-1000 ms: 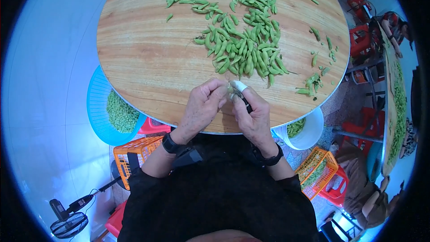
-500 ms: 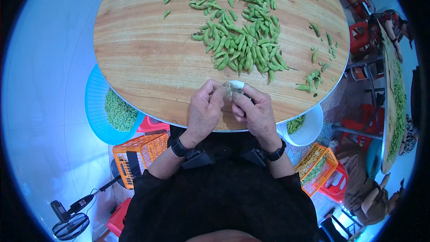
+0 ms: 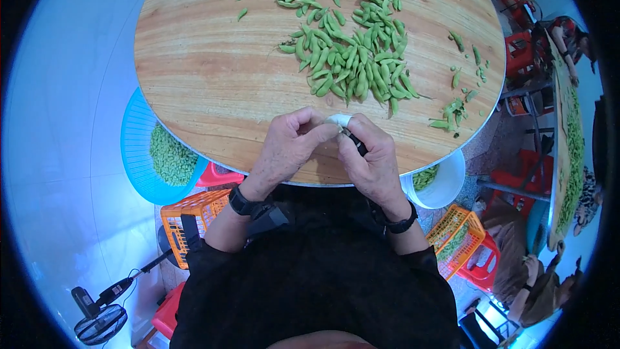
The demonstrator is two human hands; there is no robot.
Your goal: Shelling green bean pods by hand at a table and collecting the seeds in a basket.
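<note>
My left hand [image 3: 289, 147] is closed at the near edge of the round wooden table [image 3: 213, 84]. Its thumb and forefinger meet the fingertips of my right hand [image 3: 373, 158], and a tiny pale bit shows there, too small to name. My right hand curls around a small black tool [image 3: 357, 145], mostly hidden by the fingers. A white wrap [image 3: 339, 119] covers its forefinger tip. Just beyond both hands lies a heap of green soybean pods [image 3: 355, 68], trailing toward the far edge.
Loose pods and scraps [image 3: 454, 113] lie at the table's right. Below its rim are a blue basket [image 3: 134, 155] of shelled beans, a white bucket [image 3: 452, 181] with green pods, and orange crates [image 3: 475, 226]. A fan [image 3: 100, 323] stands lower left; people sit around another table [image 3: 557, 220] at right.
My left hand has shifted slightly left, its thumb now stretched toward the right fingertips. The greenish piece between the fingers is now mostly out of sight. The black tool shows more plainly.
</note>
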